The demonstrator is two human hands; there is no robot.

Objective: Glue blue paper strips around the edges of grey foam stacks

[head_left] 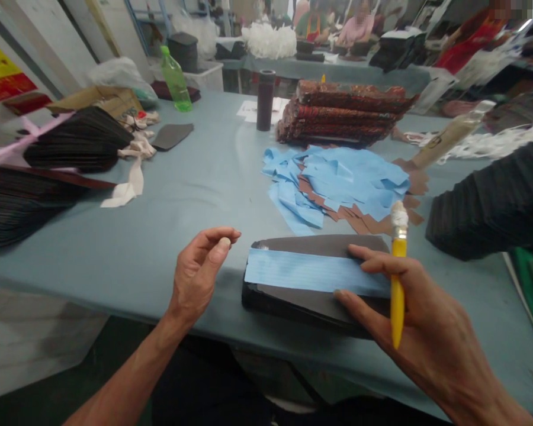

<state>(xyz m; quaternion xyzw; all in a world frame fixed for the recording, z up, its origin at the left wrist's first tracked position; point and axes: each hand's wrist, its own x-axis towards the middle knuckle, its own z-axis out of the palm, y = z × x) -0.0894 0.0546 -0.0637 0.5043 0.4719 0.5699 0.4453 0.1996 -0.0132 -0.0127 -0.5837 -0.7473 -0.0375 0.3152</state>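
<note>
A stack of dark grey pieces [311, 299] lies at the table's near edge with a light blue strip [306, 271] across the top one. My right hand [408, 313] rests its fingers on the strip's right end and holds a yellow-handled brush [398, 284], bristles pointing away from me. My left hand [202, 266] hovers just left of the stack, palm up, thumb and forefinger pinched together; what they hold, if anything, is too small to make out.
A heap of blue strips and brown pieces [337, 186] lies beyond the stack, with patterned brown stacks [342, 112], a dark flask [265, 99] and a green bottle [176, 80] farther back. Black stacks [48, 165] fill the left. Another person's dark sleeve [493, 204] reaches in at right.
</note>
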